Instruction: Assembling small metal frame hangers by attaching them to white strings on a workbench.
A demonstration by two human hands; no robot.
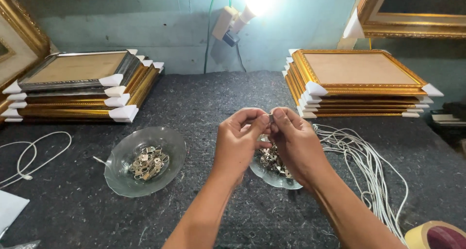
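My left hand (239,140) and my right hand (297,141) meet above a glass dish (272,177) of small metal hanger clips. Both pinch one small metal clip (271,118) between their fingertips, held up over the dish. Most of that dish is hidden beneath my hands. A second glass dish (121,174) to the left holds a heap of similar metal clips (148,162). Both dishes rest on a dark grey felt-covered table (208,98).
A stack of gold and silver picture frames (82,86) with white corner guards lies at the back left, a stack of gold frames (357,81) at the back right. White cords (369,166) lie right, a white cord (34,154) left. A tape roll (437,235) sits bottom right. A lit bulb (257,1) hangs behind.
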